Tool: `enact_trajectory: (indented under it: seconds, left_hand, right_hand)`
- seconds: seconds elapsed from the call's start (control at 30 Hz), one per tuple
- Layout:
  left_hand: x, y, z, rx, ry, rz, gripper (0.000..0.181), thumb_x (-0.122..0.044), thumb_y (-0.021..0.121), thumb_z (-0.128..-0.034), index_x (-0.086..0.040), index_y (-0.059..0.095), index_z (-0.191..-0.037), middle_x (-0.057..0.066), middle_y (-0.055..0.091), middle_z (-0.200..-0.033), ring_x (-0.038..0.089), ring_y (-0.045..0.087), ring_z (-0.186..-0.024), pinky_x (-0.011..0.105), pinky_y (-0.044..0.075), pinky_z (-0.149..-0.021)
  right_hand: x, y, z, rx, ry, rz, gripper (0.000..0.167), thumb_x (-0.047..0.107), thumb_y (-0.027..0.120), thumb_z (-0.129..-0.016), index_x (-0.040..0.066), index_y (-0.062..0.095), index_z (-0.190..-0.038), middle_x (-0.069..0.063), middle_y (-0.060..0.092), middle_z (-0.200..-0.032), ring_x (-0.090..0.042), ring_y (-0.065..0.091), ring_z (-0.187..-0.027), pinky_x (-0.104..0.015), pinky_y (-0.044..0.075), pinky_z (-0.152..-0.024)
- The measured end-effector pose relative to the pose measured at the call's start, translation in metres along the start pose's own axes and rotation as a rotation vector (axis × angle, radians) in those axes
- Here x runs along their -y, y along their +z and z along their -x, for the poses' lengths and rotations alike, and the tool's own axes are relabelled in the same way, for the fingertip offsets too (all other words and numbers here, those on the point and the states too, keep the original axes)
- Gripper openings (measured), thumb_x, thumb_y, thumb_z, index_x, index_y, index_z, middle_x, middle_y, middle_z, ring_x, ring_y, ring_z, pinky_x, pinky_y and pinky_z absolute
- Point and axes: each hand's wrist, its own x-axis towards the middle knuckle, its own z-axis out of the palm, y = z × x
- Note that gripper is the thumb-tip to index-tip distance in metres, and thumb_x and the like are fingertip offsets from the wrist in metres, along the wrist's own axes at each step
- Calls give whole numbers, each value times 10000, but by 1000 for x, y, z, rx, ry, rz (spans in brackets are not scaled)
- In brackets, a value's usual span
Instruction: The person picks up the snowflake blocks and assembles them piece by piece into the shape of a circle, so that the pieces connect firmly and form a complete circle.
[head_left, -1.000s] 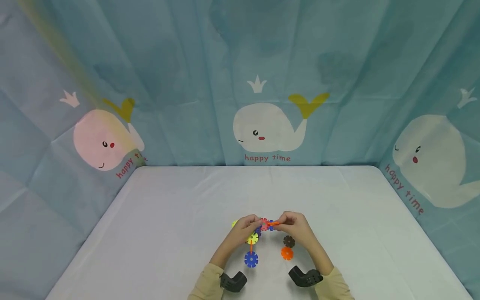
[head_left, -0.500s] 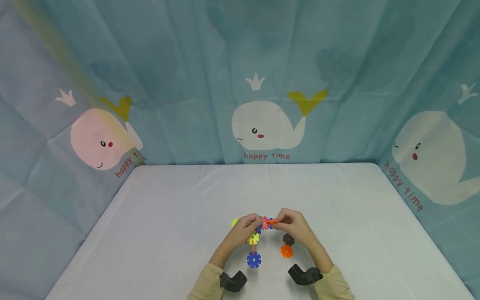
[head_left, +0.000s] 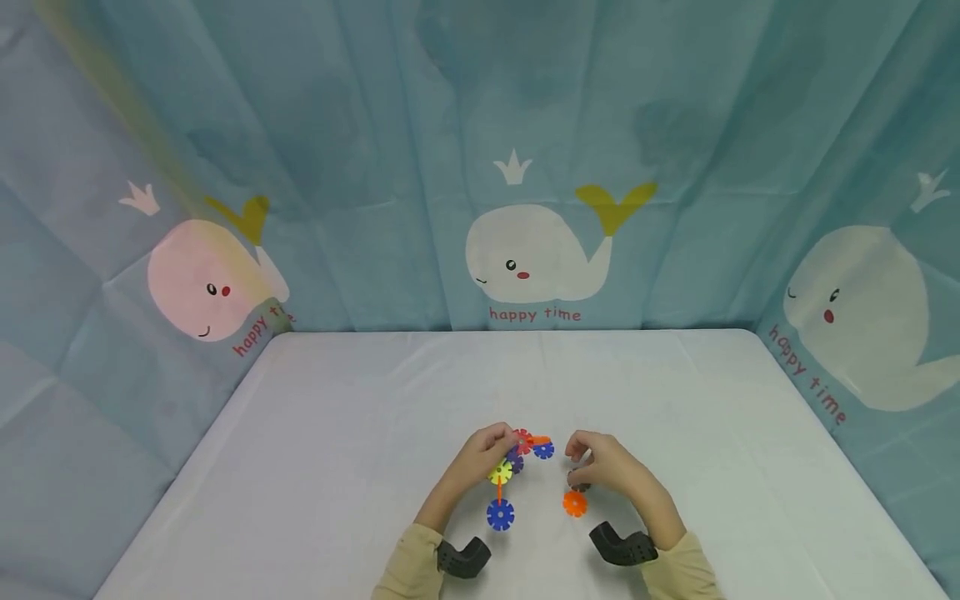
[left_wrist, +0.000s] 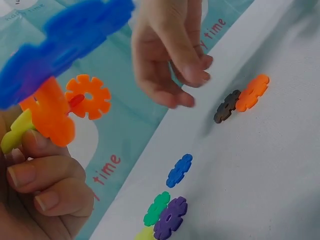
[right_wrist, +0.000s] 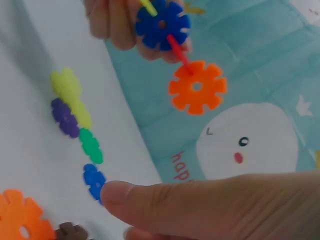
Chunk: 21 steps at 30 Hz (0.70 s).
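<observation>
- The backdrop (head_left: pixel 390 125) stands before you and on both sides, blue with whales (head_left: pixel 540 250) and "happy time" printed on it.
- The table (head_left: pixel 360 417) spreads out below it under a smooth white surface.
- Your left sleeve (head_left: pixel 408 567) and right sleeve (head_left: pixel 682 571) come in from the near edge, both tan.
- Your left hand (head_left: pixel 477 458) pinches the chain (head_left: pixel 500 472) between thumb and curled fingers, holding it above the table, left of your right hand (head_left: pixel 611 462).
- That right hand holds nothing; its fingers are loosely bent, with thumb and fingertips apart, above the brown disc (left_wrist: pixel 227 106).
- The chain is made of slotted discs joined at angles: the left wrist view gives you a big blurred blue disc up close, an orange one set edge-on into it, some yellow by your fingers, and a red one seen edge-on leading to another orange disc at the far end.
- You wear a black mount (head_left: pixel 465 558) on the left wrist and its twin on the right.
- On the table, an orange disc (left_wrist: pixel 252 93) lies right beside the brown one.
- Well apart from those two, a row runs from a blue disc (left_wrist: pixel 179 170) to a green disc (left_wrist: pixel 157 209), a purple disc (left_wrist: pixel 172 222) and two yellow discs (right_wrist: pixel 66 85).
</observation>
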Motion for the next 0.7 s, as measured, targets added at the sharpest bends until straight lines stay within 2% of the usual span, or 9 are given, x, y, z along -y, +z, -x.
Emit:
enact_trajectory:
  seconds: [0.17,0.33,0.43,0.53,0.63,0.7]
  left_hand:
    - [-4,1,1,7,-13,14,220,-59,411,-950,91,479,-804,-14,391,-643,65,364,-540,193,318,-510]
    - [-6,2,0,-6,-3,8,233,-58,417,-947,116,476,-805,-16,389,-634,67,364,-538,190,314,-516]
    - [-5,3,0,10,4,13,236,-57,408,-950,123,465,-807,-19,387,-630,64,358,-529,188,312,-511]
    - [-5,3,0,25,-2,25,244,-62,400,-954,128,456,-812,-13,390,-632,61,355,-524,188,312,-506]
    - [-5,3,0,24,-17,32,244,-70,398,-956,120,458,-814,0,397,-632,55,353,-517,188,311,-498]
    - [-5,3,0,21,-22,43,245,-74,396,-958,115,461,-816,4,396,-628,53,348,-511,188,307,-489]
  right_hand:
    - [-4,11,-4,-24,95,123,268,48,769,-661,50,541,-802,-30,497,-745,-164,456,-647,-306,423,-602]
    - [-7,17,-8,-20,116,198,278,8,770,-644,59,520,-753,-23,451,-670,-166,435,-613,-289,398,-563]
    - [-9,17,-9,-22,102,179,256,-13,751,-658,64,516,-722,-15,445,-649,-155,432,-594,-277,390,-544]
    - [-9,13,-8,-27,34,46,188,6,714,-714,61,534,-720,-10,471,-635,-138,440,-560,-257,394,-510]
    - [-7,5,-8,-57,-47,-245,110,62,654,-800,24,551,-804,-58,525,-663,-146,467,-520,-247,420,-481]
    - [-6,0,-8,-91,-89,-439,152,97,623,-836,-16,535,-885,-104,551,-708,-160,492,-510,-256,443,-474]
